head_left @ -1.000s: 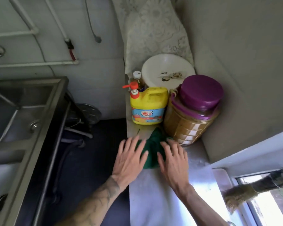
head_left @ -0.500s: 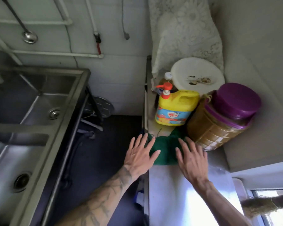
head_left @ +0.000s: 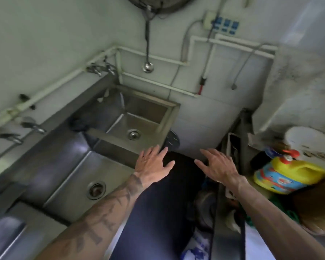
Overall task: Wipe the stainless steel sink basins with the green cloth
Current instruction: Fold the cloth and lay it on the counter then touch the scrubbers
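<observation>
My view has swung left from the counter to the grey stainless steel sink basins [head_left: 109, 139], not yet wiped. My left hand [head_left: 152, 162] has come off the cloth and hovers over the dark floor by the sink's corner, fingers spread and empty. My right hand [head_left: 218, 166] is the same, flat and holding nothing. So the pickup hasn't happened. The crumpled green cloth [head_left: 291, 215] lies on the pale counter [head_left: 255, 246] by the brown plastic jar [head_left: 317, 203], mostly hidden under my right forearm.
</observation>
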Available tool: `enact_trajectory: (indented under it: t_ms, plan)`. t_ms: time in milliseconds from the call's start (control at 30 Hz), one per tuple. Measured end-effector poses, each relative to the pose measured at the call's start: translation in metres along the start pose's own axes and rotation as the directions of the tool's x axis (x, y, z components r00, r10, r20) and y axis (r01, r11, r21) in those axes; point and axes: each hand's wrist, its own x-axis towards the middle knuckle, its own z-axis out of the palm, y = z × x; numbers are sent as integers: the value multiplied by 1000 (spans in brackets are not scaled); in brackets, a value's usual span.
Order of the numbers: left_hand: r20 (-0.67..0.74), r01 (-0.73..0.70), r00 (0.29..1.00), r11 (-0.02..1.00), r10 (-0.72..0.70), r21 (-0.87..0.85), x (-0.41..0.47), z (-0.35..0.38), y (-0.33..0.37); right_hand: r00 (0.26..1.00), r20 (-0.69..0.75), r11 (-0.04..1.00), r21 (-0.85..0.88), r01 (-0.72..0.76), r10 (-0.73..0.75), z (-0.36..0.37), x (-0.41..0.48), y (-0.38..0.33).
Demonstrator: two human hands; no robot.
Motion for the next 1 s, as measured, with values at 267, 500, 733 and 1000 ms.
enact_trajectory:
  t_ms: [267,500,733,1000]
  plan:
    - [-119,302,943,949,-312,-90,-55,-78,-181,935,29,935,16,354,-354,-19,85,-200]
    - [-190,591,774,797,-604,-128,-108,-79,-295,766,81,769,10,639,-638,8,161,-349]
    - [-154,823,499,522,-853,-223,-132,-67,-354,584,166,602,86,794,-795,44,238,-451]
    - [-78,907,344,352,-936,-230,-142,-21,-408,549,262,578,40,815,-794,96,317,-505]
